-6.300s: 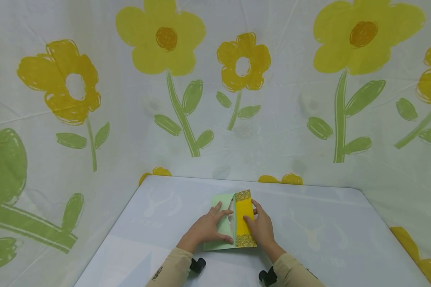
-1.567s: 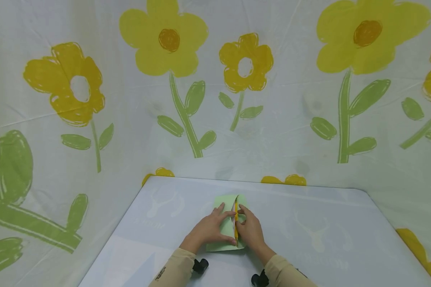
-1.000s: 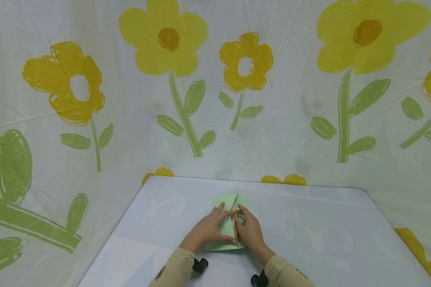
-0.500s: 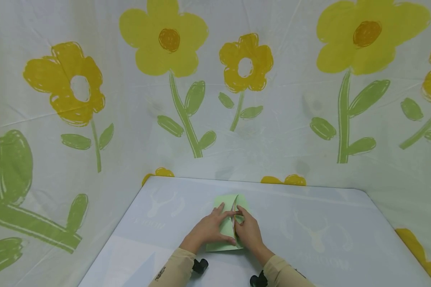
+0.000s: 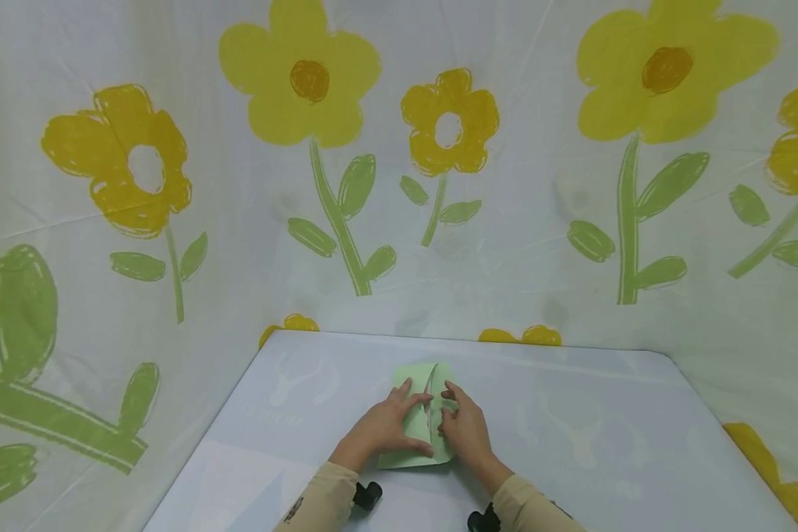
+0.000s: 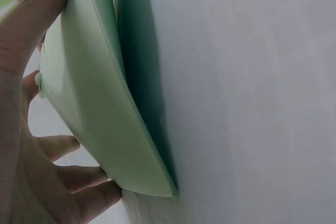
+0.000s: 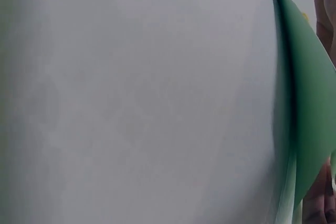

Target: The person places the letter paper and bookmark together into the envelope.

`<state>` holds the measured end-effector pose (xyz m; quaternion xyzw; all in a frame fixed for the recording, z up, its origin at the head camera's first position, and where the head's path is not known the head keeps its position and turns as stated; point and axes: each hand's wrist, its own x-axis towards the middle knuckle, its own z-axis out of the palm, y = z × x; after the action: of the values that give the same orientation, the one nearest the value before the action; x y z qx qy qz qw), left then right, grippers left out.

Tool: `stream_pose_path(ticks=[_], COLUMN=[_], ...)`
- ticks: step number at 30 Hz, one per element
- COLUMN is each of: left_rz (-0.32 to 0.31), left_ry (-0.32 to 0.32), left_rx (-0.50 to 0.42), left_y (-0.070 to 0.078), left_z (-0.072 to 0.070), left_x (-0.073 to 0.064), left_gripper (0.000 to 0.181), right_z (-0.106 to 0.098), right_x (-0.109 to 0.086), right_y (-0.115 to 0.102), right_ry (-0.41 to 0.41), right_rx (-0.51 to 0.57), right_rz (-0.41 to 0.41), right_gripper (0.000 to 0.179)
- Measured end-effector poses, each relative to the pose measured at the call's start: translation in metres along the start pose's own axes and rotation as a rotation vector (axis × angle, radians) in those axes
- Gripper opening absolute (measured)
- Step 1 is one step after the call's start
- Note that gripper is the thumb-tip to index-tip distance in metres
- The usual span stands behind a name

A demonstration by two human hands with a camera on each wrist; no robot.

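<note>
A pale green paper envelope [image 5: 412, 375] lies on the table between both hands, a long slit running down its front. My left hand [image 5: 386, 426] grips its left panel, with index finger and thumb at the slit's edge. My right hand [image 5: 467, 430] has its fingers bent at the right panel, thumb and index near the slit. In the left wrist view, the green panel [image 6: 102, 103] bulges up off the table, fingertips along one edge. The right wrist view shows the envelope's other side [image 7: 314, 98] raised, with fingers partly hidden behind it and a tiny yellow spot beyond.
The white table [image 5: 572, 399] has faint printed deer-head marks. A white curtain [image 5: 525, 222] with yellow flowers hangs behind its far edge and along the sides. Small black wrist cameras show under both sleeves, the left one [image 5: 367, 496] and the right one [image 5: 484, 519].
The yellow card with glittery ends, earlier in my right hand, has gone into the envelope's slit and out of the head view. My right hand followed it leftward, then shifted slightly back.
</note>
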<state>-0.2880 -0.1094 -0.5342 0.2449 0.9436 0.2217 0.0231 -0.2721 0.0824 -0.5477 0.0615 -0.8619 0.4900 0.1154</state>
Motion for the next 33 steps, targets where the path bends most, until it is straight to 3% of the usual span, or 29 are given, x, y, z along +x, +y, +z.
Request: stream_pose_path(ticks=[9,19,29,33], left_rz=[-0.004,-0.023,-0.055,-0.053], left_ry=[-0.016,-0.071,-0.088,-0.088], left_rx=[0.021,0.070,0.152,0.154], left_y=[-0.002,0.000,-0.003,-0.005], left_z=[0.000,-0.001,0.007,0.011], left_x=[0.003,0.001,0.000,0.001], left_gripper=[0.100,0.101,0.115,0.112], right_z=[-0.007,-0.007,-0.007,-0.010], right_x=[0.004,0.002,0.004,0.006], right_y=[0.003,0.006,0.004,0.004], right_ry=[0.006,0.023,0.037,0.011], right_rx=[0.020,0.001,-0.098,-0.150], right_rz=[0.068,0.063,0.066,0.072], right_gripper=[0.048,0.047,0.047,0.048])
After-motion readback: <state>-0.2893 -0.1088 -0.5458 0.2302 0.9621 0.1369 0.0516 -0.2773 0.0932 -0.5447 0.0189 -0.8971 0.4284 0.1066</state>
